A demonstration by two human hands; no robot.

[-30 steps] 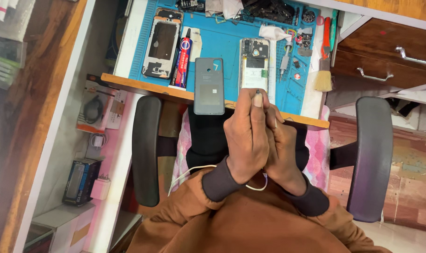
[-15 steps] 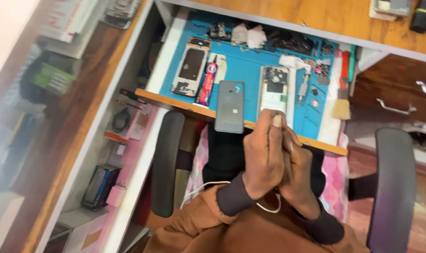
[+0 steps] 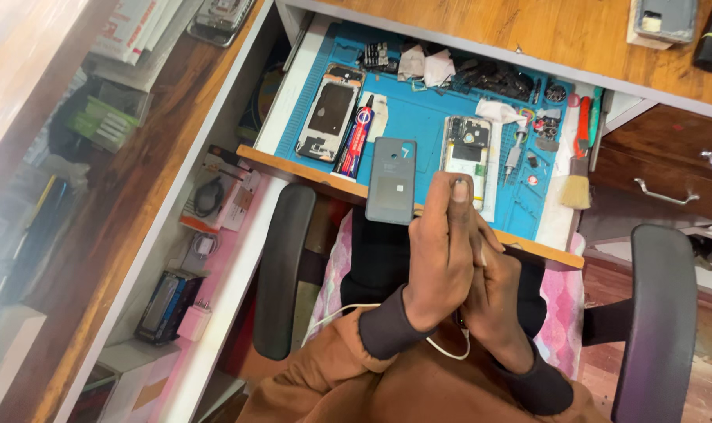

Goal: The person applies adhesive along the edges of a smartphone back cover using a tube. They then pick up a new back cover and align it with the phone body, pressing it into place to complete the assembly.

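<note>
Head view, only view supplied. You sat at the worktop (image 3: 387, 190) w/ both hands raised together over your lap, just short of its front edge. Your left hand (image 3: 446, 254) lay on top, fingers curled shut, thumb tip up; your right hand (image 3: 501, 309) was pressed beneath and beside it, also curled. Whether either grip was clamped on a small item could not be told: nothing showed between the fingers.

Nearest thing: grey phone back cover (image 3: 392, 181), flat, overhanging the front edge of the worktop, just ahead of the left hand, not touched. Just right of it, an opened phone frame (image 3: 465, 157) w/ internals exposed, on the blue repair mat (image 3: 414, 117), close to the left thumb tip but apart. A second opened phone (image 3: 330, 123) lay at mat's left; red-and-black glue tube (image 3: 355, 145) between it and the back cover. Brush (image 3: 577, 186) at the right edge; small parts and white wipes along the mat's rear. White cable (image 3: 442, 350) looped at the wrists. Chair armrests either side.

Judgement: step in hand appeared to be phone reassembly/repair, paused btwn operations, w/ hands off all parts. Next move would call for unclasping the hands and reaching fwd to the opened frame or back cover; cover sat half off the edge, so a careless knock could tip it into the lap.
</note>
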